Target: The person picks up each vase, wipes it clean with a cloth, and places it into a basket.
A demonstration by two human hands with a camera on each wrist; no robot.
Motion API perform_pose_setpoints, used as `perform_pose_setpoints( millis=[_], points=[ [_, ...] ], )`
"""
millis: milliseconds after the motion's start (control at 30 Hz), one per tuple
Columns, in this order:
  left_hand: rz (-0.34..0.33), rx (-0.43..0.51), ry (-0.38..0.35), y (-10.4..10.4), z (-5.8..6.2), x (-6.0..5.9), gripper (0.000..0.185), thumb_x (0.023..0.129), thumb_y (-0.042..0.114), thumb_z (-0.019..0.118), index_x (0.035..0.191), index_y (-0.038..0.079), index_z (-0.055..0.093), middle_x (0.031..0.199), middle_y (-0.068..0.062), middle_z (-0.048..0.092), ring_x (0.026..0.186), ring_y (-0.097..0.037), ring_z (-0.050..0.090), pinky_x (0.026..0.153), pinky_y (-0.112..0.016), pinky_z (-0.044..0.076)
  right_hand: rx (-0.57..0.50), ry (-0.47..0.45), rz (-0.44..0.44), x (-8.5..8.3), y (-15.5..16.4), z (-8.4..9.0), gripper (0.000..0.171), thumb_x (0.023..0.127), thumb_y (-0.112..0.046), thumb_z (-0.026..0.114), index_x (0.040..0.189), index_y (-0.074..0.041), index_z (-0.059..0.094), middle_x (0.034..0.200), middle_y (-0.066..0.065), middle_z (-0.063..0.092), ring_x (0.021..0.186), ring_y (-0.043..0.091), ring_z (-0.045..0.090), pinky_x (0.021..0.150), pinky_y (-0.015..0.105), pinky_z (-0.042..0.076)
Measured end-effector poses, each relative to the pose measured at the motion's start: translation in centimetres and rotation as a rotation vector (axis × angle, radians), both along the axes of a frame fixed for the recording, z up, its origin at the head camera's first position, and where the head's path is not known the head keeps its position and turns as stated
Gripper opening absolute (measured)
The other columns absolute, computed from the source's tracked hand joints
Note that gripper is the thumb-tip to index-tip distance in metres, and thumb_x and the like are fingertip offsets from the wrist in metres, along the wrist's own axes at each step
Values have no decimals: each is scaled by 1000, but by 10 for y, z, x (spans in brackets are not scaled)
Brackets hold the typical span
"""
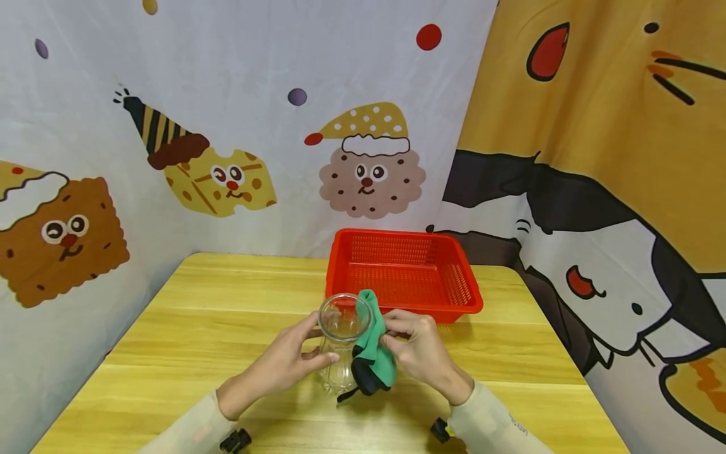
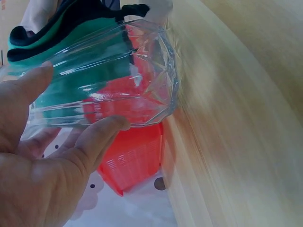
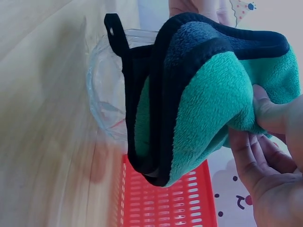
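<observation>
A clear glass jar (image 1: 339, 377) with a round open mouth stands roughly upright over the table, and its lower wall is faceted. My left hand (image 1: 286, 359) holds it from the left, thumb and fingers around its side. Against the jar's right side hangs a folded green cloth (image 1: 381, 366) with black edging and a small black loop. My right hand (image 1: 422, 353) pinches the cloth between thumb and fingers. In the left wrist view the cloth shows green through the jar wall (image 2: 109, 101). Whether the jar's base touches the table cannot be told.
Behind the jar, a red plastic basket (image 1: 397, 284) with perforated walls sits at the table's back edge. The wooden table (image 1: 227, 309) meets a cartoon-printed curtain (image 1: 255, 94) at the back and right. Both sleeves are pale.
</observation>
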State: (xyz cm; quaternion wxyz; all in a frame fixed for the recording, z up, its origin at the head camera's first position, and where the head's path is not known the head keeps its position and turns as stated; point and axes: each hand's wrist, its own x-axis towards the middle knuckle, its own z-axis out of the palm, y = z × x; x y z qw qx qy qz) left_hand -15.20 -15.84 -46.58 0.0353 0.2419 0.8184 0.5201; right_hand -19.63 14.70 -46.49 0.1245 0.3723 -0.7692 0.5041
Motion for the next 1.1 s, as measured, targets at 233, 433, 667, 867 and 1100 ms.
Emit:
perform_pose_setpoints(
  millis=[233,433,667,867,1100],
  points=[
    [-8,2,18,0,0,-1,75,110,27,85,174,14,48,166,-28,64,147,-62,66,105,-40,73,-15,-5,8,-1,2,0,34,97,18,80,115,-9,92,111,7,88,95,10,84,78,31,77],
    [-2,-8,21,-1,-1,-2,75,111,29,84,175,15,48,166,-26,64,148,-60,66,105,-42,73,48,16,15,-2,2,3,33,98,13,85,117,-14,90,113,3,87,95,8,84,83,29,76],
    [1,-14,29,0,-1,-2,80,110,29,85,177,12,45,166,-28,64,147,-60,67,106,-43,73,167,35,-2,1,2,13,29,97,4,92,122,-9,87,117,4,86,95,8,84,83,26,75],
    [2,-12,23,0,-2,0,78,110,27,85,176,12,46,165,-28,65,147,-59,67,105,-43,73,167,111,-24,3,-1,10,27,93,8,93,113,-9,87,109,3,84,89,6,80,76,30,75],
    [-1,-16,38,0,-1,-1,75,110,29,85,174,14,48,163,-26,66,147,-56,68,108,-48,72,182,139,-17,3,-3,14,25,92,10,92,109,-7,86,106,5,83,85,5,77,71,28,74]
  ],
)
